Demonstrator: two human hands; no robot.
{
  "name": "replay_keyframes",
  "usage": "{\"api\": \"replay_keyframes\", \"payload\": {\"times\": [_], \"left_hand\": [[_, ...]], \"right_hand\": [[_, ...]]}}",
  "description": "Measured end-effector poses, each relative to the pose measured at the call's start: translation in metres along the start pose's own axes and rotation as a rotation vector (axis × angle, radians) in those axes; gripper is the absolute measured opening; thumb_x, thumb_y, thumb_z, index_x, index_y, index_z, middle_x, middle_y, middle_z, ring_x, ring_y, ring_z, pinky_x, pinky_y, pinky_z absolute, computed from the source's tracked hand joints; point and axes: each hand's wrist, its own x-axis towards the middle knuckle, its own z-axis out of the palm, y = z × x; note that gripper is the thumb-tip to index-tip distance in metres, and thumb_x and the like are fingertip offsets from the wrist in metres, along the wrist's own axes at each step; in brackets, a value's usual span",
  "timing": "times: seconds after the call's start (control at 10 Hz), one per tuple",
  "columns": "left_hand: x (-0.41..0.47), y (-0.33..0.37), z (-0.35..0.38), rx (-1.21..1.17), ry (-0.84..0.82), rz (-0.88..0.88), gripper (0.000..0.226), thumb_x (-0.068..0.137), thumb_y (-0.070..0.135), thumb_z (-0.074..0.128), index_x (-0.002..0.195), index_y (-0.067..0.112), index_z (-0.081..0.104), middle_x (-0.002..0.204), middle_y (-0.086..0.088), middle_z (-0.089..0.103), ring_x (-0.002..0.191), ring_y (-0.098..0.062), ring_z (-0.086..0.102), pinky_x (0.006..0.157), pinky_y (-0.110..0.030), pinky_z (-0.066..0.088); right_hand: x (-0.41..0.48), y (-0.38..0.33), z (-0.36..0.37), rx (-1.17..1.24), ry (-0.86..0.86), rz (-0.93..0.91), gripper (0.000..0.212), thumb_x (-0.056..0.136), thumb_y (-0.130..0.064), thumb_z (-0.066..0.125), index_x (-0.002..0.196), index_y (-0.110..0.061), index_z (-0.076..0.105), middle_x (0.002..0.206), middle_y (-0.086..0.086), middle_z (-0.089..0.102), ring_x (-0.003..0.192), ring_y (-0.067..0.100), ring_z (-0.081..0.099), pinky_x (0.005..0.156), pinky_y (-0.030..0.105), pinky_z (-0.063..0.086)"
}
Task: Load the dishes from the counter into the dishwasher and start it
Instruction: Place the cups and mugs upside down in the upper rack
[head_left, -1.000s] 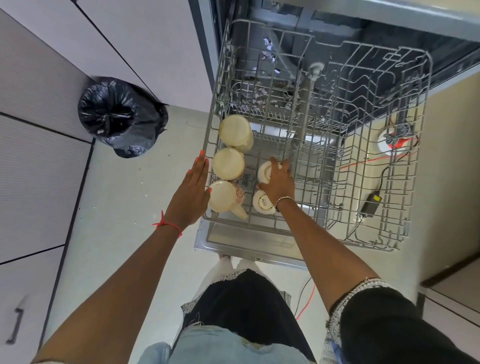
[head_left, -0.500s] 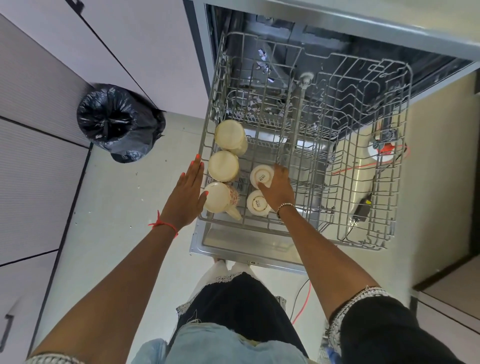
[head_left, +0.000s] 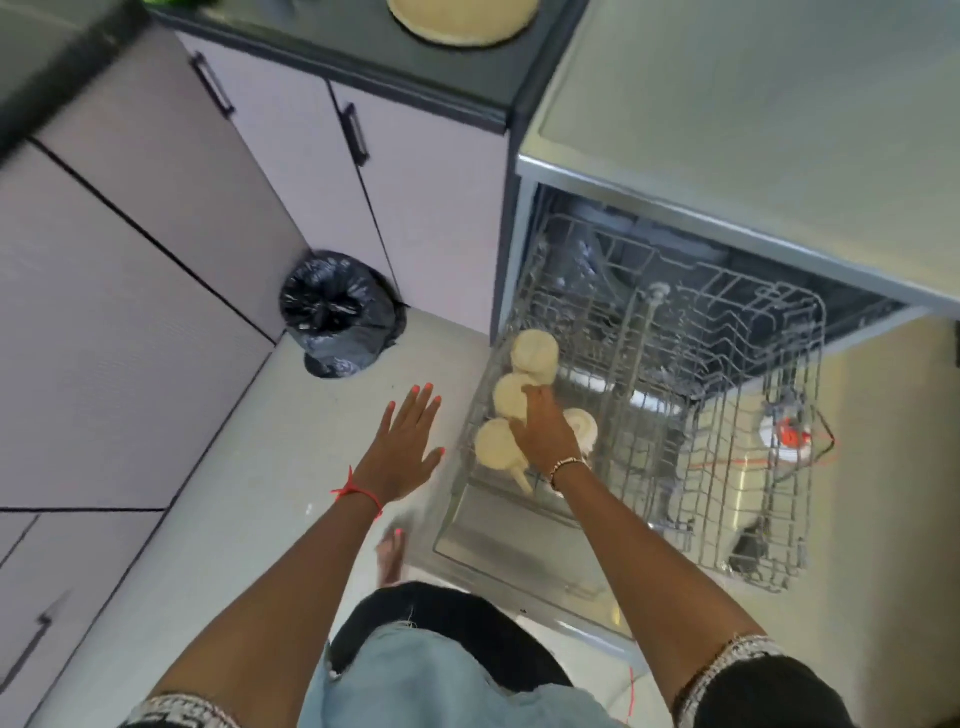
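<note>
As the cups (head_left: 510, 396) sit bottom-up in a row running front to back down the left side of the rack (head_left: 818, 332), the right hand (head_left: 545, 434) lies on them, grip too blurry to tell, the left hand (head_left: 405, 447) hangs flat and empty nearby, and loading seems half done, so the plate (head_left: 462, 21) on the counter (head_left: 332, 47) likely comes next.

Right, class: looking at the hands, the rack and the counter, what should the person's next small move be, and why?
Probably lift the right hand off the cups and reach for the plate: the cups already sit in the rack, the plate lies on the counter, and the left hand is open and empty.
</note>
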Motion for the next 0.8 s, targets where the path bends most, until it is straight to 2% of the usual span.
{"api": "replay_keyframes", "payload": {"times": [0.1, 0.2, 0.3, 0.4, 0.5, 0.6, 0.7, 0.8], "left_hand": [[-0.007, -0.034, -0.01, 0.104, -0.032, 0.011, 0.065, 0.077, 0.042, 0.033, 0.121, 0.002, 0.059, 0.13, -0.015, 0.056, 0.117, -0.03, 0.056, 0.084, -0.05, 0.052], [-0.006, -0.078, -0.024, 0.171, 0.016, 0.042, 0.064, 0.078, 0.043, 0.036, 0.122, 0.003, 0.06, 0.131, -0.013, 0.055, 0.118, -0.029, 0.056, 0.088, -0.048, 0.048], [-0.004, -0.123, -0.05, 0.111, 0.168, 0.068, 0.063, 0.084, 0.042, 0.038, 0.131, 0.001, 0.05, 0.141, -0.016, 0.044, 0.128, -0.033, 0.044, 0.1, -0.051, 0.038], [-0.001, -0.166, -0.094, -0.036, -0.007, 0.022, 0.066, 0.092, 0.041, 0.033, 0.145, 0.004, 0.023, 0.155, -0.013, 0.011, 0.144, -0.03, 0.009, 0.116, -0.042, 0.004], [0.001, -0.217, -0.103, -0.011, 0.061, -0.026, 0.073, 0.089, 0.052, 0.019, 0.148, 0.01, 0.012, 0.157, -0.005, -0.001, 0.145, -0.021, -0.006, 0.116, -0.038, -0.004], [0.014, -0.26, -0.117, 0.023, 0.088, -0.051, 0.074, 0.087, 0.053, 0.017, 0.148, 0.011, 0.013, 0.157, -0.004, 0.0, 0.145, -0.02, -0.005, 0.118, -0.04, -0.002], [0.029, -0.284, -0.137, -0.042, 0.165, -0.065, 0.078, 0.084, 0.055, 0.015, 0.148, 0.01, 0.016, 0.157, -0.007, 0.004, 0.145, -0.022, -0.003, 0.116, -0.04, -0.004], [0.051, -0.306, -0.158, -0.037, 0.204, -0.078, 0.063, 0.098, 0.043, 0.031, 0.149, 0.01, 0.011, 0.158, -0.005, -0.001, 0.145, -0.02, -0.005, 0.116, -0.037, -0.008]], "right_hand": [[0.015, -0.046, 0.001, -0.076, -0.03, -0.121, 0.035, 0.077, -0.006, 0.064, 0.107, 0.009, 0.055, 0.103, 0.026, 0.056, 0.089, 0.038, 0.061, 0.072, 0.036, 0.053], [0.03, -0.094, 0.003, -0.161, -0.053, -0.191, 0.031, 0.091, -0.013, 0.046, 0.119, 0.001, 0.046, 0.119, 0.019, 0.046, 0.109, 0.032, 0.049, 0.089, 0.037, 0.04], [0.047, -0.134, 0.006, -0.122, -0.038, -0.085, 0.032, 0.093, -0.017, 0.044, 0.122, -0.004, 0.045, 0.123, 0.016, 0.046, 0.111, 0.032, 0.048, 0.088, 0.038, 0.041], [0.07, -0.171, 0.012, -0.18, -0.04, -0.074, 0.031, 0.094, -0.019, 0.042, 0.12, -0.004, 0.046, 0.123, 0.017, 0.047, 0.111, 0.032, 0.048, 0.09, 0.04, 0.041], [0.093, -0.208, 0.014, -0.214, -0.031, -0.083, 0.03, 0.095, -0.02, 0.043, 0.118, -0.002, 0.047, 0.121, 0.017, 0.049, 0.112, 0.032, 0.048, 0.094, 0.038, 0.041], [0.117, -0.236, 0.01, -0.229, -0.03, -0.122, 0.033, 0.096, -0.026, 0.042, 0.116, -0.001, 0.049, 0.117, 0.015, 0.048, 0.11, 0.031, 0.05, 0.094, 0.037, 0.042], [0.141, -0.266, -0.008, -0.22, 0.019, -0.162, 0.034, 0.095, -0.024, 0.042, 0.12, -0.002, 0.048, 0.121, 0.014, 0.045, 0.111, 0.031, 0.049, 0.093, 0.04, 0.043], [0.17, -0.293, -0.029, -0.195, 0.093, -0.204, 0.034, 0.096, -0.022, 0.043, 0.123, -0.001, 0.047, 0.125, 0.014, 0.045, 0.113, 0.029, 0.048, 0.093, 0.036, 0.043]]}}
